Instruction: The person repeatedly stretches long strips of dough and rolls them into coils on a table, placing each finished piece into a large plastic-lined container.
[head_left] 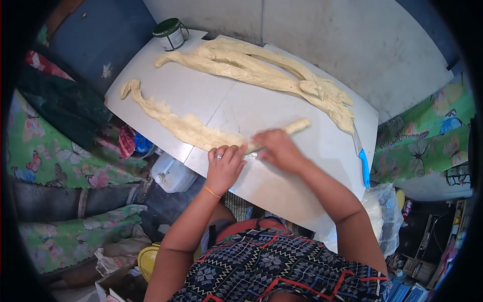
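dough strip [193, 132] is lying across the middle of the frame on the counter [297, 189], its flat, ragged part running to the left, its rolled part pointing right. left hand [225, 162] is resting at the strip's middle, fingers [232, 152] bending close together on the dough; cannot tell whether they are pinching. right hand [276, 147] is covering the rolled part just beside it and is blurring; cannot tell whether its fingers are gripping.

risks, as judged:
- flat part is looking thin and uneven, so unequal pressure could be tearing it or leaving loose folds.
- hands are working close together, so pulling opposite ways could be stretching the strip thin between them.
- ring [218, 156] is sitting near the dough and could be snagging it.
- knife [363, 161] is lying along the counter's right edge; a wide swing of the right arm could be knocking it off, or pushing its blade into the larger dough piece [251, 73] in the upper frame.
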Demonstrator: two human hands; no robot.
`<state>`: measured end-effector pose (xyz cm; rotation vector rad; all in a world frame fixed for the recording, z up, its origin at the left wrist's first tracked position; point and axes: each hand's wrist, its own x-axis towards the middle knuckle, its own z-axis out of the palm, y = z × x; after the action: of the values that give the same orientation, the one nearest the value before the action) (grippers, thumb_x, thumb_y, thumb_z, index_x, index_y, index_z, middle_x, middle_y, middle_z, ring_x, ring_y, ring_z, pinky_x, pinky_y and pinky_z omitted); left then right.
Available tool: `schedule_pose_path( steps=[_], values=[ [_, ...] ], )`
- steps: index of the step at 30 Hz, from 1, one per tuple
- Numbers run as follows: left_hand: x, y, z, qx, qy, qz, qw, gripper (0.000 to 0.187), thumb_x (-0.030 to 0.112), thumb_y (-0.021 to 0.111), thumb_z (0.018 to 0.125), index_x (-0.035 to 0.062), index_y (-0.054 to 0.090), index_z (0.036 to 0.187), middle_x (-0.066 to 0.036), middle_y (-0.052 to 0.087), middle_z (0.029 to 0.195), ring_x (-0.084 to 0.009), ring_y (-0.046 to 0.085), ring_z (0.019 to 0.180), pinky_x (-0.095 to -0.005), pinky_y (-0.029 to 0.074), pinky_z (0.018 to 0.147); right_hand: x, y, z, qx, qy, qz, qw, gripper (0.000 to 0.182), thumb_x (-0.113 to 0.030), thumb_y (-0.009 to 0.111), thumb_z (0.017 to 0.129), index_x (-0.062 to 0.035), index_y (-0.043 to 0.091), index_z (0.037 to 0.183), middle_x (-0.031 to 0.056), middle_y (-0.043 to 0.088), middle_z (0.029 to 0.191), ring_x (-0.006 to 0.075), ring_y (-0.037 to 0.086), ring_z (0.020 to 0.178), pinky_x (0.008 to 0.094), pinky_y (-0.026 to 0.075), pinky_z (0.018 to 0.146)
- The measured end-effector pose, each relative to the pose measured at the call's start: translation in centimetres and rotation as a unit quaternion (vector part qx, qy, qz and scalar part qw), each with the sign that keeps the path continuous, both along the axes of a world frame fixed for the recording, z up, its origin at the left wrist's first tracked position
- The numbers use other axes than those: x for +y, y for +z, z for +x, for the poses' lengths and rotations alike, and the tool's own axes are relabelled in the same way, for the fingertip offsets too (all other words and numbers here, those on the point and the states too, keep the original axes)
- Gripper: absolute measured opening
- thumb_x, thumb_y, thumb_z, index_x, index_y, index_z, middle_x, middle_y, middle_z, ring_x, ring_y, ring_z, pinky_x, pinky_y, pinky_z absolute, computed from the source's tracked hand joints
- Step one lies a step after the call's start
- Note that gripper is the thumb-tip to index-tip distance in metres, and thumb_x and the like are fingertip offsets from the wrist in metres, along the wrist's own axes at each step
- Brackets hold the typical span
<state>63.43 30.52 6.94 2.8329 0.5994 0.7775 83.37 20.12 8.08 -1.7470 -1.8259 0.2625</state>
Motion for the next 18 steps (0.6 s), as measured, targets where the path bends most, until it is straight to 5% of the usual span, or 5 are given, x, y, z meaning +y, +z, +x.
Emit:
schedule_pose_path(
  steps=[2, 8, 10, 16, 18],
  values=[
    [0.2, -0.3, -0.9, 0.015, -0.018, -0.008, 1.0, 0.034, 0.023, 0.071, 0.077, 0.0136, 0.066, 0.109, -0.003, 0.059, 0.105, -0.0235, 0.052, 0.1, -0.0423, 0.033, 0.091, -0.3, -1.4, -1.3, -0.096, -0.018, 0.06, 0.993, 0.045, -0.019, 0.073, 0.077, -0.0119, 0.061, 0.12, 0.0068, 0.06, 0.118, 0.0255, 0.052, 0.111, 0.0405, 0.036, 0.099],
    [1.4, 1.1, -0.8, 0.031, 0.044, -0.026, 0.998, 0.025, 0.019, 0.067, 0.078, 0.0111, 0.065, 0.101, -0.006, 0.06, 0.098, -0.026, 0.052, 0.097, -0.0432, 0.032, 0.09, 4.3, -0.4, 1.5, 0.016, 0.101, -0.072, 0.992, 0.031, -0.021, 0.065, 0.083, -0.0127, 0.064, 0.113, 0.0024, 0.062, 0.103, 0.0228, 0.053, 0.097, 0.0377, 0.039, 0.085],
    [2.2, 0.9, -0.2, 0.024, 0.081, -0.017, 0.996, 0.021, 0.018, 0.065, 0.079, 0.0106, 0.064, 0.099, -0.006, 0.06, 0.097, -0.0265, 0.052, 0.097, -0.0433, 0.032, 0.09, 6.8, -0.5, -0.4, -0.08, -0.094, 0.103, 0.987, 0.021, -0.018, 0.062, 0.084, -0.0111, 0.067, 0.104, 0.0034, 0.063, 0.094, 0.0229, 0.054, 0.094, 0.0359, 0.039, 0.082],
    [4.3, 1.4, -0.9, 0.028, -0.041, -0.031, 0.998, 0.027, 0.022, 0.067, 0.079, 0.0092, 0.065, 0.102, -0.004, 0.06, 0.1, -0.0238, 0.053, 0.101, -0.0434, 0.035, 0.089, 4.7, -0.6, -0.3, -0.006, 0.007, -0.084, 0.996, 0.022, -0.024, 0.059, 0.088, -0.0116, 0.066, 0.105, 0.0054, 0.062, 0.113, 0.0225, 0.056, 0.105, 0.0405, 0.038, 0.092],
    [4.1, 1.2, -1.1, 0.025, -0.036, -0.03, 0.999, 0.027, 0.025, 0.068, 0.079, 0.0089, 0.065, 0.1, -0.004, 0.059, 0.1, -0.0232, 0.053, 0.1, -0.044, 0.034, 0.09, 3.6, -0.7, -0.7, -0.153, 0.028, 0.094, 0.983, 0.028, -0.03, 0.058, 0.09, -0.0115, 0.065, 0.109, 0.0075, 0.06, 0.117, 0.0229, 0.053, 0.11, 0.0458, 0.034, 0.096]
  ],
)
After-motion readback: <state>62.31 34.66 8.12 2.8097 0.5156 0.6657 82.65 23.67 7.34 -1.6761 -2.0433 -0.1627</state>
